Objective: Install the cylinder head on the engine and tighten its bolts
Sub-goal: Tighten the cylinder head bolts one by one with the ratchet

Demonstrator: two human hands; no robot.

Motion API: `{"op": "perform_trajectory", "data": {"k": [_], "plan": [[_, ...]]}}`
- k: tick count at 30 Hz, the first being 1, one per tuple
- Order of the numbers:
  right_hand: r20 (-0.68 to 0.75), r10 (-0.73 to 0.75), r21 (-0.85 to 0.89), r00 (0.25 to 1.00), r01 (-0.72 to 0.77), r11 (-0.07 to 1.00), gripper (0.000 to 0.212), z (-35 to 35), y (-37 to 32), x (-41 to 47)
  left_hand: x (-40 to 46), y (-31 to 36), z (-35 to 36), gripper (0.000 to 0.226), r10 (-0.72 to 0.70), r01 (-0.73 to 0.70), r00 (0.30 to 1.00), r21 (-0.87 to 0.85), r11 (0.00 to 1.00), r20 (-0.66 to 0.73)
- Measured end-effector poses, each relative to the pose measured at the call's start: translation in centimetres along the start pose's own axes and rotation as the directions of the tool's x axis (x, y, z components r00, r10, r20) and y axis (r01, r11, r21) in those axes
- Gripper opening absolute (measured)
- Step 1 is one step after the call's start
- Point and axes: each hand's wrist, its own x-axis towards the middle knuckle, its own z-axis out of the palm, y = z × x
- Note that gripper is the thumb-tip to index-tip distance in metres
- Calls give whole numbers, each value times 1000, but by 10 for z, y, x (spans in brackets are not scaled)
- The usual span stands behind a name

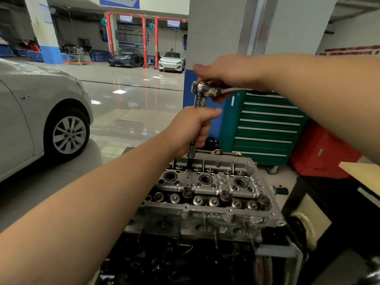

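Head view: cylinder head, seated on the engine below both hands. Left hand wrapped around the upright extension bar, whose socket end stands at the head's far-left edge. Right hand grips the ratchet directly above the left hand. Green tool cabinet close behind, under the right forearm; red box beside it. Grey car left of the left hand, open glossy floor beyond.
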Motion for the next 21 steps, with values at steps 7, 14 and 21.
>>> {"op": "perform_trajectory", "data": {"k": [7, 14, 21], "plan": [[107, -7, 81, 994, -1, 997, 63, -5, -8, 3, -2, -1, -4, 52, 11, -11, 1000, -28, 1000, 6], [-201, 46, 372, 978, 32, 928, 66, -38, -11, 8, -5, 3, -6, 53, 10, -10, 1000, -14, 1000, -11], [36, 283, 347, 958, -278, 896, 72, -38, 55, -29, -6, -5, -3, 47, 61, -57, 992, 36, 998, -106]]}}
